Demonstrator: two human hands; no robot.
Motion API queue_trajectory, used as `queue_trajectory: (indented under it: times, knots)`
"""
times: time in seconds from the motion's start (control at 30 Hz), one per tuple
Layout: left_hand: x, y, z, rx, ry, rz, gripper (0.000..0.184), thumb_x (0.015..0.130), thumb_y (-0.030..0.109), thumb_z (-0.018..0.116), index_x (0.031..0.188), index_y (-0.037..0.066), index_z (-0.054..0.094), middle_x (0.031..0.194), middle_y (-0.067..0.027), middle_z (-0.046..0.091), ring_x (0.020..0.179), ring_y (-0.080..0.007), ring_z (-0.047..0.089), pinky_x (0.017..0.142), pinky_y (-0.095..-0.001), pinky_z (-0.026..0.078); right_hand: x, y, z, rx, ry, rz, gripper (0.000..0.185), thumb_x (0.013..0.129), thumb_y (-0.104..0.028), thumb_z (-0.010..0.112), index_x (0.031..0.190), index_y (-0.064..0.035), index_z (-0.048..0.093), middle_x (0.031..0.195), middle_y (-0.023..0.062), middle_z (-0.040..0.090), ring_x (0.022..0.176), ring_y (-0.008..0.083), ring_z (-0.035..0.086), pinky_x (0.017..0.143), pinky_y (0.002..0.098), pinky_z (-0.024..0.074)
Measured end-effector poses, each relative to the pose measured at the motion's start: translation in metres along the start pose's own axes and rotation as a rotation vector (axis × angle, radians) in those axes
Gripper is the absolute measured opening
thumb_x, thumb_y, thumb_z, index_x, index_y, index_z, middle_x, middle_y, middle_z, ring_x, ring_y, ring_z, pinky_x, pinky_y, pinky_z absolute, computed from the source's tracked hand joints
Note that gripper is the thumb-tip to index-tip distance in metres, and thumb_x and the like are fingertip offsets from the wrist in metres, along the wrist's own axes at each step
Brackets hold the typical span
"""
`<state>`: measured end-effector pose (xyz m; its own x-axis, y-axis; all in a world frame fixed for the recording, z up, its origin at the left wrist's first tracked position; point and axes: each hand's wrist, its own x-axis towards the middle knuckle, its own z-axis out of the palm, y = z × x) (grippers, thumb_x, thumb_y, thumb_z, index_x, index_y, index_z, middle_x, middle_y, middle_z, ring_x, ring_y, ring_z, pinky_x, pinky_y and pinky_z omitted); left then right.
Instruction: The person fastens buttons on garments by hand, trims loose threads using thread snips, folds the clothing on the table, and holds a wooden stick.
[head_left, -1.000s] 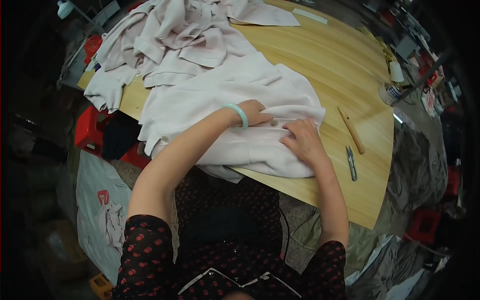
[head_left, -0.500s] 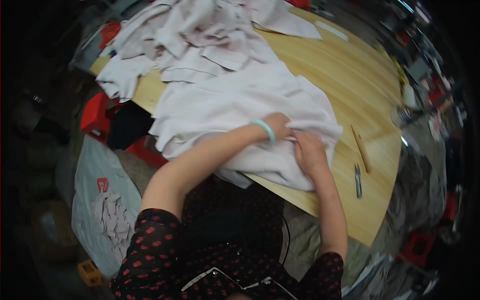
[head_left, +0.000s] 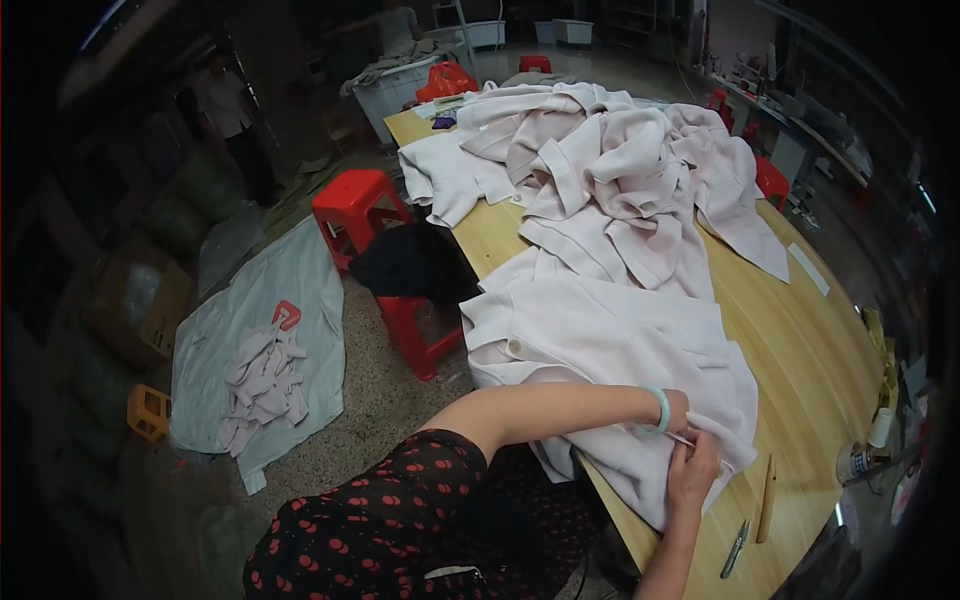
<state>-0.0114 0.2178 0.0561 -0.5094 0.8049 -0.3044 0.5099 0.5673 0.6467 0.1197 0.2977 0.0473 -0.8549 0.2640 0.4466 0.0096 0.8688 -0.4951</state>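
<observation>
One pale garment (head_left: 620, 330) lies spread on the near part of the wooden desk (head_left: 775, 370), one button (head_left: 514, 346) showing at its left. The right hand (head_left: 694, 470) has its grip pinched on the cloth; the left hand (head_left: 678, 408) rests on it close by, but its fingertips are hidden from me, so I can't tell its grip. That wrist wears one green bangle (head_left: 663, 410), and the left forearm crosses in front, covering some of the fabric. Behind, touching, sits one heap of matching cloth (head_left: 625, 170), too tangled to count by piece. To the right lie one wooden stick (head_left: 767, 498) and one pair of snips (head_left: 735, 549), near each other, and farther up one white strip (head_left: 808, 269). Two red stools, one nearer (head_left: 422, 340) and one farther (head_left: 358, 195), stand left of the desk, with black fabric (head_left: 405, 262) between them. Beyond, one plastic sheet (head_left: 320, 350) on the floor carries pale scraps (head_left: 265, 385), with one yellow stool (head_left: 148, 412) just beside it
</observation>
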Motion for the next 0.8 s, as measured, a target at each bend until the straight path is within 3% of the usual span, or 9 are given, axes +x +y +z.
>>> queue_trajectory:
  times: [0.1,0.33,0.47,0.5,0.63,0.8]
  knots:
    - [-0.005,0.004,-0.001,0.074,0.006,0.069,0.036,0.071,0.03,0.06,0.083,-0.003,0.065,0.086,-0.023,0.062,0.084,-0.0332,0.06,0.076,-0.0368,0.046,-0.005,0.013,0.01,-0.125,0.035,-0.092,0.012,0.075,-0.006,0.055,0.085,-0.0003,0.054,0.083,0.0159,0.058,0.079,0.0336,0.053,0.073,0.0413,0.0377]
    - [-0.009,-0.002,0.018,0.155,0.099,0.046,0.033,0.071,0.03,0.057,0.083,0.0,0.067,0.085,-0.0212,0.063,0.081,-0.0316,0.061,0.073,-0.0375,0.047,-0.006,0.002,0.008,-0.247,-0.117,-0.072,0.017,0.078,-0.005,0.053,0.094,0.0007,0.057,0.086,0.018,0.058,0.081,0.0355,0.053,0.072,0.0421,0.0387]
    - [-0.011,-0.007,0.025,0.14,0.138,0.155,0.039,0.072,0.03,0.053,0.083,-0.006,0.064,0.088,-0.0254,0.061,0.084,-0.0353,0.06,0.076,-0.0382,0.047,-0.008,0.014,0.015,-0.184,-0.097,-0.118,0.011,0.075,-0.003,0.05,0.084,0.0018,0.051,0.078,0.0177,0.053,0.076,0.0368,0.049,0.071,0.0436,0.0359]
    - [-0.026,0.002,0.012,0.14,0.048,0.107,0.039,0.071,0.029,0.055,0.083,-0.007,0.063,0.089,-0.0263,0.06,0.086,-0.0355,0.059,0.077,-0.0378,0.047,-0.007,0.015,0.018,-0.191,-0.029,-0.176,0.005,0.077,-0.003,0.05,0.076,0.002,0.049,0.074,0.0189,0.052,0.072,0.0385,0.049,0.066,0.0452,0.0358]
    - [-0.018,-0.006,0.025,0.244,0.103,0.196,0.027,0.068,0.018,0.057,0.081,-0.005,0.063,0.09,-0.0247,0.06,0.087,-0.035,0.058,0.078,-0.0386,0.046,-0.005,0.013,0.02,-0.208,-0.082,-0.135,0.006,0.076,-0.003,0.05,0.077,0.0026,0.048,0.074,0.0197,0.05,0.073,0.0391,0.047,0.066,0.045,0.0351]
    - [-0.009,-0.018,0.046,0.234,0.26,0.282,0.023,0.07,0.016,0.056,0.081,-0.004,0.061,0.089,-0.0203,0.058,0.087,-0.0315,0.056,0.079,-0.0355,0.045,-0.007,0.013,0.016,-0.226,-0.123,-0.1,0.01,0.076,-0.004,0.052,0.076,0.0027,0.045,0.076,0.0194,0.048,0.076,0.038,0.045,0.07,0.0445,0.0342]
